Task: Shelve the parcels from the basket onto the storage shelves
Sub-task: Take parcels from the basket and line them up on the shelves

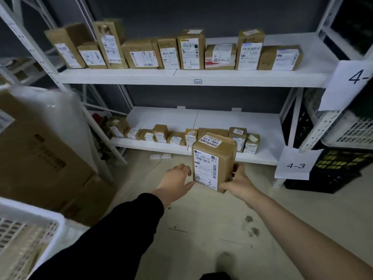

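I see a dark grey wall point(201, 13) behind white shelves point(141, 77), a stained beige floor point(201, 219), dim light

**Parcel storeroom with numbered racks**

A white metal rack point(201, 77) fills the view. Its two shelves are lined with brown cardboard parcels point(190, 50) bearing printed barcode shipping labels, and several on the upper shelf also carry a handwritten "4-2". A small tag point(197, 81) on that shelf's front edge and paper signs point(295, 165) on the rack's right post, one reading "4-3", number the locations. A held parcel point(212, 164) in front of the rack is hand-marked likewise. Left of the rack stands a large carton point(40, 154); right of it, stacked plastic crates point(333, 170); in front, a white basket point(40, 212) and a stained floor point(201, 229).
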